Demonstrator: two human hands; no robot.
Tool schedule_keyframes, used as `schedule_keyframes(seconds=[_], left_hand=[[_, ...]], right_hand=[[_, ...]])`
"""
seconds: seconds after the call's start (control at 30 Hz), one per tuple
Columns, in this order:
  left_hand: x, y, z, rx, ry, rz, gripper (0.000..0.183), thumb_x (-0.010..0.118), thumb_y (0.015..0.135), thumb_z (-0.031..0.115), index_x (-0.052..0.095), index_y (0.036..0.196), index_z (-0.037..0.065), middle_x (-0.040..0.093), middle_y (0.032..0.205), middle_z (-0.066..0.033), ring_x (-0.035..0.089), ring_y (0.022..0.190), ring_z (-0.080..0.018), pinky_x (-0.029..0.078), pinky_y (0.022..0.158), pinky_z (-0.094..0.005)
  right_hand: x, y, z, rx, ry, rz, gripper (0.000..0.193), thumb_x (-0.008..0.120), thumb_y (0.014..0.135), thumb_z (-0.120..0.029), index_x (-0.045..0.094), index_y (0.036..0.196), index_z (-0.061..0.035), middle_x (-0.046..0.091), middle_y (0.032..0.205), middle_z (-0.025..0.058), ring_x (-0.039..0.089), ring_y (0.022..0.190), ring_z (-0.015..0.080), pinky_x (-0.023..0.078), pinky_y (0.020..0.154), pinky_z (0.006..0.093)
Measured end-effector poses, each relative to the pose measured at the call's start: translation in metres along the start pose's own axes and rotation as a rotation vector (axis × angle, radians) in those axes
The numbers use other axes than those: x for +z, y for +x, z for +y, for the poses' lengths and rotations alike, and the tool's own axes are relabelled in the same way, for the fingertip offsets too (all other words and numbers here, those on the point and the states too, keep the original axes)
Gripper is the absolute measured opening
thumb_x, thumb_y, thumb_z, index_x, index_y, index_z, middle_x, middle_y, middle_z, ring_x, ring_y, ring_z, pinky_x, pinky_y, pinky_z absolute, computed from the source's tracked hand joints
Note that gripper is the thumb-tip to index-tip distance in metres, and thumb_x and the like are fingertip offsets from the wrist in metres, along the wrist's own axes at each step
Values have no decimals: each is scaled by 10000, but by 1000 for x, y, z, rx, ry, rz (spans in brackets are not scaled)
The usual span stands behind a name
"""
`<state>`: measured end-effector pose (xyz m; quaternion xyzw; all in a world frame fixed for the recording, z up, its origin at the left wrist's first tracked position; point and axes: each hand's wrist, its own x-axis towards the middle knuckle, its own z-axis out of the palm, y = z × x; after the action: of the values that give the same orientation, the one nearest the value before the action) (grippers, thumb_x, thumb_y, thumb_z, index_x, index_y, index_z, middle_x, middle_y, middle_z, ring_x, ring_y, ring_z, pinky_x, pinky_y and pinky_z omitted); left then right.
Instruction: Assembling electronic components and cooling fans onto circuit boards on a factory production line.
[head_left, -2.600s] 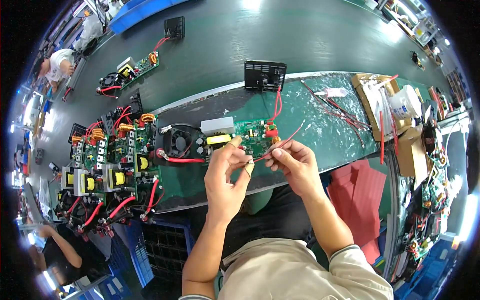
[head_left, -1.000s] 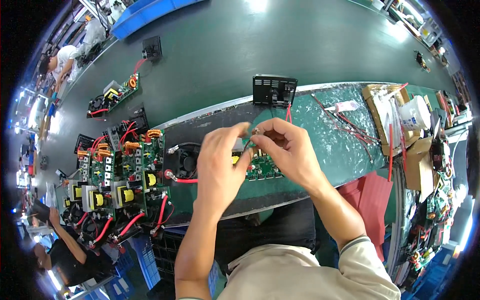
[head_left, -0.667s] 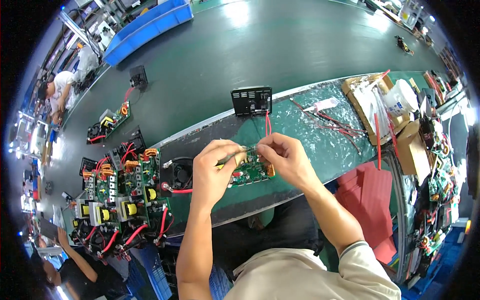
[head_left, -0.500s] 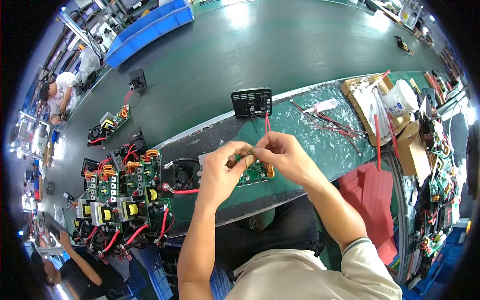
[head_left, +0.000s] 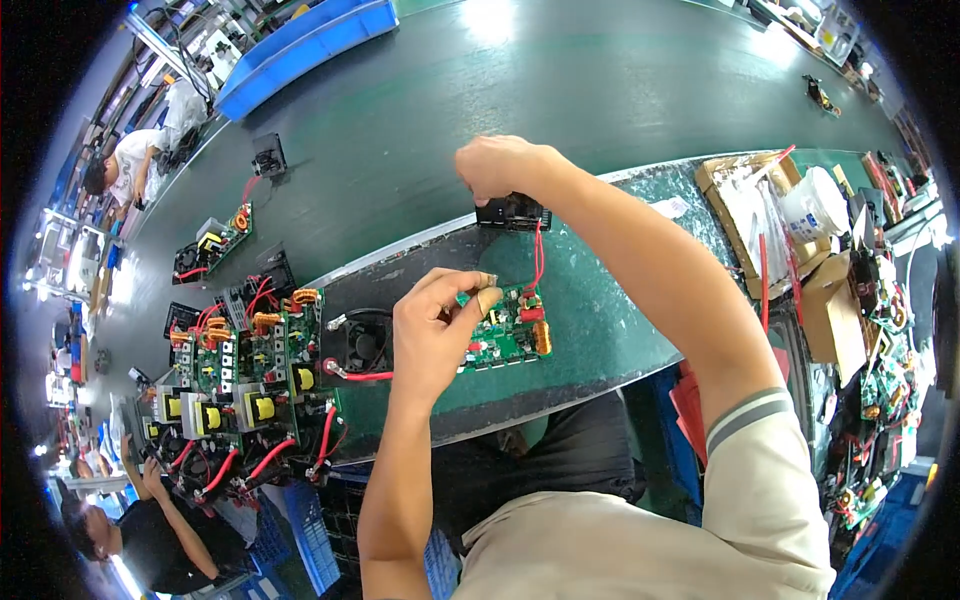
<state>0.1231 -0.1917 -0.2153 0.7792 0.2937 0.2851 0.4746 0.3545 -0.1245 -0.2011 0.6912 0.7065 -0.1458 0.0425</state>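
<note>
Over a green circuit board (head_left: 500,348), my left hand (head_left: 432,325) is closed, thumb and forefinger bent toward each other near the board's upper edge. Tan coverings wrap its fingertips, and what they hold, if anything, cannot be made out. The board carries a copper coil and red parts. From it two red wires (head_left: 540,262) run up to a black slotted panel (head_left: 520,212) at the bench's far edge. My right hand (head_left: 497,166) is curled at the top of that panel, hiding part of it; its fingertips are out of sight. A black fan (head_left: 366,345) lies left of my left hand.
Several assembled circuit boards with fans (head_left: 255,405) crowd the left. A cardboard box (head_left: 722,195), a white bucket (head_left: 812,205) and a brown carton (head_left: 832,305) stand right. Beyond the bench lies a dark green surface with a blue bin (head_left: 300,60). Two people are at the left.
My right hand has left the board beside my left hand and moved up and away to the black panel. My left hand has stayed over the board, and more of the board now shows.
</note>
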Motion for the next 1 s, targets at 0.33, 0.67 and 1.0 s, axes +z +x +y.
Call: schedule_keyframes(seconds=[0.33,0.67,1.0], left_hand=[[1,-5,-3,42,-55,-10,149,734,846,-15,723,993,4,657,923,-13,477,617,-22,382,537,-196],[1,-17,-4,38,-77,-11,128,709,856,-36,711,982,-16,648,921,-27,505,647,-27,400,562,-196],[2,-22,5,-40,-40,-24,173,736,810,-33,727,980,-2,634,901,-33,548,701,-61,418,577,-211]], right_hand=[[26,-136,12,277,505,720,167,707,843,-151,677,943,-21,707,824,147,690,798,314,529,715,406],[-1,-156,49,-121,-265,784,657,572,800,69,500,1396,-199,434,1478,131,550,1228,364,484,1012,434],[7,-114,81,-607,-558,494,590,568,857,-79,500,1372,-358,249,1611,49,462,1351,290,455,1081,436]])
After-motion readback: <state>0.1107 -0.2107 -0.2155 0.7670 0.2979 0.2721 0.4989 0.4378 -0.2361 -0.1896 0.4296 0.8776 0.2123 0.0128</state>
